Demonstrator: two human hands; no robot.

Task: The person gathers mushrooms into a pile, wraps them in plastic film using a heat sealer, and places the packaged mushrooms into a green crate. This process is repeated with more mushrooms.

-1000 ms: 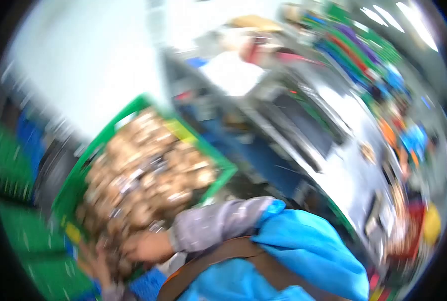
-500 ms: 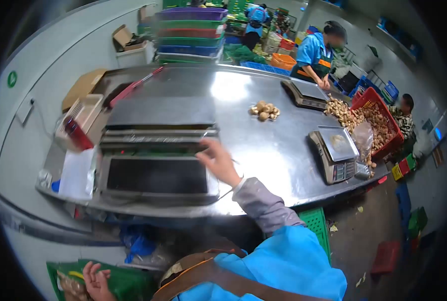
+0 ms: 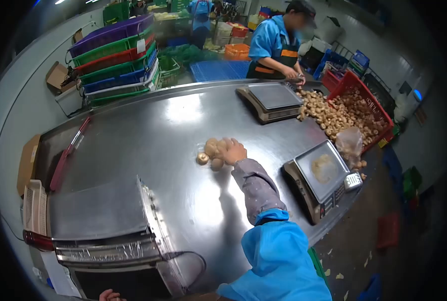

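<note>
A small heap of brown mushrooms (image 3: 213, 149) lies mid-table, with what looks like clear plastic around it. My right hand (image 3: 233, 151) is closed over the heap's right side, its fingers partly hidden against the mushrooms. At the bottom edge, only the fingers of my left hand (image 3: 112, 295) show, loosely bent and apart, with nothing visible in them. It is near the dark plate of a metal sealing machine (image 3: 108, 251), whose cable loops to the right.
Two scales stand on the right, one farther back (image 3: 273, 98) and one nearer (image 3: 318, 173). Loose mushrooms (image 3: 324, 113) spill from a tipped red crate (image 3: 369, 100). Across the table, a person in blue (image 3: 278, 45) works. Stacked crates (image 3: 115, 60) stand at back left.
My right hand has gone from the sealing machine to the mushroom heap. My left hand has risen from beside the green crate to the machine's near edge. The view has turned rightward.
</note>
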